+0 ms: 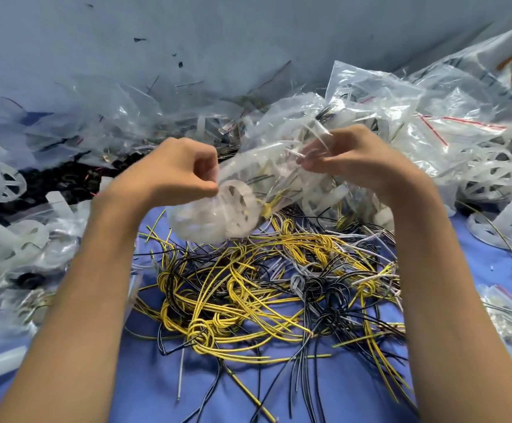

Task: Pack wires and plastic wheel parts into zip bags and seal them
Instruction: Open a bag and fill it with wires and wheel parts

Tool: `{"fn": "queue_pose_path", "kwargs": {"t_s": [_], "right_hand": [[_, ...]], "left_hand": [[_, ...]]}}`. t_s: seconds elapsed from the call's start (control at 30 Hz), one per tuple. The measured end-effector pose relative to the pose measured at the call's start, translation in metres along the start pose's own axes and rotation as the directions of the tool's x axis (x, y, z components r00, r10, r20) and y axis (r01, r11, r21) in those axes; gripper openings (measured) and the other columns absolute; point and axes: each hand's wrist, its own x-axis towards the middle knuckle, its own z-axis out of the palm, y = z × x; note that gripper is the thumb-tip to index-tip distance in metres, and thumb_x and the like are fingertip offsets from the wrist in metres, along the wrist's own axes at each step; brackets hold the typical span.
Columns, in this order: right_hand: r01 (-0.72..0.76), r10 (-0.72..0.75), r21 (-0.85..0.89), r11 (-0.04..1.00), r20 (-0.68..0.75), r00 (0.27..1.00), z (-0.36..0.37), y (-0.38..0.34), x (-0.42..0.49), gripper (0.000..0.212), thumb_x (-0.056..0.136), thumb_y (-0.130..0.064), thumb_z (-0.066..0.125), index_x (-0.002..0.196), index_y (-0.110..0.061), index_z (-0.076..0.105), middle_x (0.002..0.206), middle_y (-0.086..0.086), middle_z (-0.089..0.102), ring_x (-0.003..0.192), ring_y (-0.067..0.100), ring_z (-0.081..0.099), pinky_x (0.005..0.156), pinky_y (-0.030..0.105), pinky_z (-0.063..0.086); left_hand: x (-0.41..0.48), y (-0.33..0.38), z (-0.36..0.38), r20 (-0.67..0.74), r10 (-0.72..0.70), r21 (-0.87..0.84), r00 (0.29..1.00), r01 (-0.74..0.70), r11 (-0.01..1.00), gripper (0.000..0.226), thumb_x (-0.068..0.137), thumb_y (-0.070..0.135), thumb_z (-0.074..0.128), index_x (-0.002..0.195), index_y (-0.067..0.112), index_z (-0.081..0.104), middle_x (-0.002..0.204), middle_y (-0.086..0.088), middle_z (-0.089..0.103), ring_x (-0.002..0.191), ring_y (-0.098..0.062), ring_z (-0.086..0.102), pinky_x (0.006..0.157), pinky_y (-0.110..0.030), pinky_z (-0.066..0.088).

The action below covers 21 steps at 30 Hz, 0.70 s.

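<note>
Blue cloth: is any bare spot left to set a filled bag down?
Two bare patches: near the bottom edge, between the left forearm and the wire tangle; and right of the right forearm, before the wheel parts. Centre, left and back are crowded with wires and bags.

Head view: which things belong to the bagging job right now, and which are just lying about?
In hand: zip bag, pinched by left hand and right hand; white wheel part and yellow wire inside it.
Lying about: loose wire pile, filled bags, loose wheel parts, empty bags.
</note>
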Motion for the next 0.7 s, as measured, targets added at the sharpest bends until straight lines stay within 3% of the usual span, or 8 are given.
{"fn": "queue_pose_path", "kwargs": {"t_s": [0.13,0.23,0.3,0.4,0.47,0.57,0.6,0.7], "right_hand": [[-0.041,0.038,0.037,0.998,0.063,0.997,-0.01,0.006,-0.007,0.014,0.069,-0.019,0.076,0.082,-0.022,0.074,0.094,-0.001,0.074,0.097,0.021,0.068,0.089,0.032,0.053],[-0.082,0.104,-0.146,0.986,0.151,0.983,-0.02,0.01,-0.014,0.013,0.06,-0.041,0.077,0.07,-0.031,0.075,0.091,-0.009,0.074,0.095,0.026,0.067,0.091,0.044,0.049],[-0.096,0.148,-0.236,0.967,0.216,0.965,-0.023,0.01,-0.02,0.037,0.052,-0.062,0.07,0.077,-0.035,0.075,0.089,-0.012,0.074,0.094,0.021,0.066,0.09,0.042,0.046],[-0.07,0.104,-0.167,0.983,0.204,0.973,-0.022,0.005,-0.022,0.05,0.053,-0.067,0.066,0.083,-0.029,0.077,0.095,-0.004,0.074,0.1,0.025,0.064,0.1,0.047,0.042],[-0.027,0.046,-0.111,0.993,0.166,0.985,-0.021,0.003,-0.021,0.04,0.061,-0.06,0.068,0.079,-0.026,0.078,0.079,-0.005,0.073,0.084,0.026,0.064,0.087,0.049,0.046],[0.004,0.019,-0.092,0.996,0.246,0.969,-0.018,0.002,-0.019,0.037,0.063,-0.054,0.067,0.074,-0.019,0.077,0.048,-0.015,0.059,0.044,0.001,0.051,0.052,0.016,0.039],[-0.009,0.033,-0.084,0.996,0.297,0.954,-0.016,0.001,-0.019,0.042,0.061,-0.053,0.068,0.074,-0.015,0.076,0.051,-0.012,0.063,0.046,-0.003,0.053,0.05,0.004,0.036],[-0.071,0.095,-0.075,0.995,0.393,0.915,-0.014,0.004,-0.017,0.05,0.057,-0.05,0.07,0.082,-0.007,0.073,0.065,0.004,0.072,0.058,0.006,0.067,0.051,0.001,0.038]], "left_hand": [[-0.005,0.004,-0.005,-0.021,0.023,-0.011,1.0,-0.024,1.0,0.018,0.071,0.009,0.077,0.068,0.018,0.062,0.064,-0.002,0.063,0.055,-0.009,0.05,0.057,-0.023,0.042],[-0.006,0.006,-0.008,0.239,-0.02,0.024,0.971,0.014,1.0,0.008,0.08,0.023,0.073,0.086,0.026,0.067,0.079,0.008,0.068,0.072,-0.003,0.062,0.071,-0.02,0.047],[-0.006,0.004,-0.009,0.37,-0.088,0.078,0.925,0.064,0.995,0.012,0.086,0.028,0.065,0.098,0.029,0.064,0.087,0.009,0.069,0.086,-0.004,0.063,0.081,-0.023,0.045],[-0.004,-0.001,-0.009,0.376,-0.128,0.095,0.918,0.099,0.991,0.015,0.091,0.022,0.061,0.104,0.028,0.062,0.09,0.009,0.069,0.091,-0.006,0.063,0.087,-0.028,0.045],[-0.003,-0.006,-0.009,0.352,-0.134,0.069,0.926,0.117,0.991,0.021,0.092,0.011,0.056,0.106,0.026,0.062,0.091,0.01,0.069,0.092,-0.007,0.063,0.089,-0.031,0.046],[-0.004,-0.015,-0.011,0.36,-0.159,0.052,0.919,0.15,0.987,0.027,0.092,0.004,0.054,0.1,0.028,0.06,0.091,0.011,0.07,0.093,-0.008,0.064,0.091,-0.031,0.047],[-0.004,-0.019,-0.011,0.367,-0.174,0.056,0.914,0.165,0.985,0.027,0.091,0.003,0.055,0.099,0.029,0.059,0.09,0.011,0.07,0.092,-0.008,0.065,0.091,-0.032,0.047],[-0.001,-0.025,-0.001,0.407,-0.237,0.137,0.882,0.197,0.971,0.018,0.091,0.009,0.057,0.101,0.025,0.058,0.087,0.01,0.069,0.085,-0.007,0.064,0.086,-0.031,0.049]]}}
